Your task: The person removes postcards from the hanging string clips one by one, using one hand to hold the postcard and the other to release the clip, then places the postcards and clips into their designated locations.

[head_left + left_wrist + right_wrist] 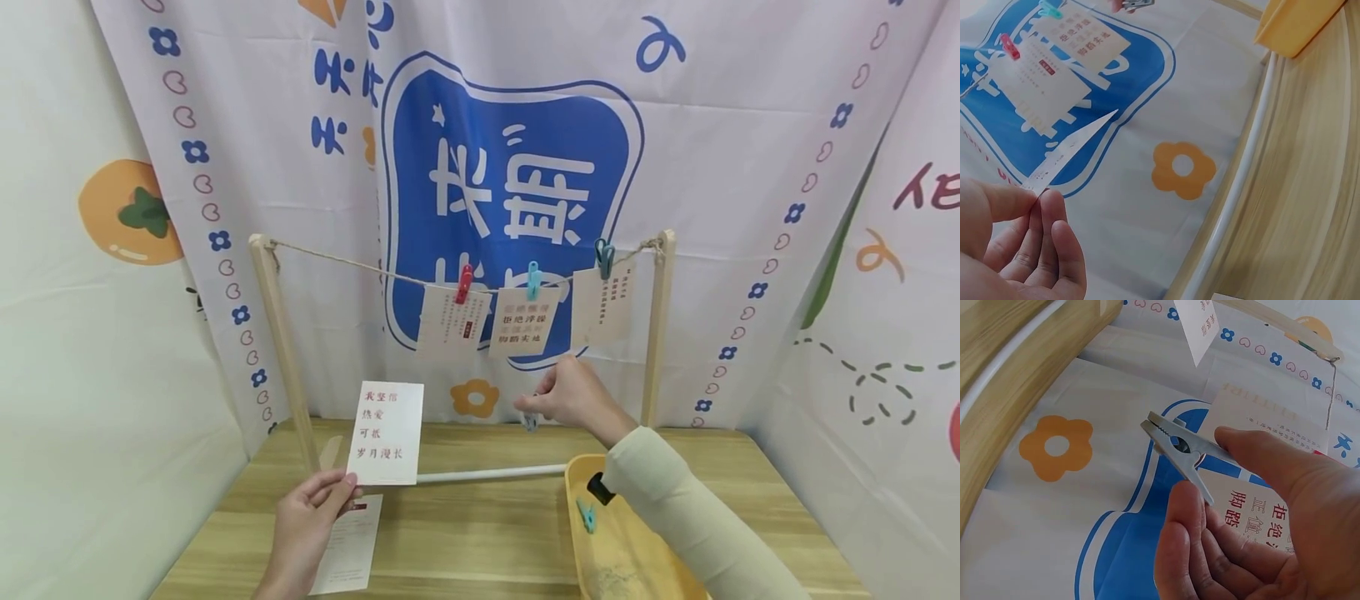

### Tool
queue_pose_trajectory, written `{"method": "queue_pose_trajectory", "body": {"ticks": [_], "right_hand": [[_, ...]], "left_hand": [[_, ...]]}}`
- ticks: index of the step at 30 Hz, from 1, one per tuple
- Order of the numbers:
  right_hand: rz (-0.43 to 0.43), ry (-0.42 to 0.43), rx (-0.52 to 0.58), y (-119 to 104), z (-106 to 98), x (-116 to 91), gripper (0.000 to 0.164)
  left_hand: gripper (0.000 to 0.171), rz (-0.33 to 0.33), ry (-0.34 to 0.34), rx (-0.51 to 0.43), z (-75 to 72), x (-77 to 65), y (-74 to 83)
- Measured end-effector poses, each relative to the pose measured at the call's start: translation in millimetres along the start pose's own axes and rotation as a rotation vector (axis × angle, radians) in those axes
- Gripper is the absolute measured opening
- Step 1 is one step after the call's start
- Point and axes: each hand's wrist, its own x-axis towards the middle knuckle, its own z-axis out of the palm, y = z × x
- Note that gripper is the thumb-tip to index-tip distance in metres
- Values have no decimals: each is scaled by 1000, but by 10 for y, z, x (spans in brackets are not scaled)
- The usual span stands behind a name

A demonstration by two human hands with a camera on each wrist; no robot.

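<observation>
A white card with red Chinese writing is pinched at its lower left corner between thumb and fingers of my left hand. In the left wrist view the same card shows almost edge-on. My right hand pinches a pale grey-blue clothespin by its handle ends, below the hanging cards. The clothespin's toothed jaws point away from the fingers. Three cards hang from a twine line: one under a red clothespin, one under a light blue clothespin, one under a dark teal clothespin.
Two wooden posts hold the twine, with a white rod low between them. A yellow tray holds a teal clothespin and a black object. Another card lies on the wooden table beneath my left hand. Printed cloth hangs behind.
</observation>
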Motion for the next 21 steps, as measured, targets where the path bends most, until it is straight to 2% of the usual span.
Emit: {"method": "queue_pose_trajectory", "body": {"ticks": [7,14,21], "right_hand": [[33,-2,-5,88,22,-51,39],[56,-1,-23,191,54,-99,42],[81,5,-21,271,69,-140,41]], "left_hand": [[32,6,-5,-16,39,-32,-53],[34,6,-6,-33,11,-71,-137],[28,-8,-14,-47,-4,-76,-186]]}}
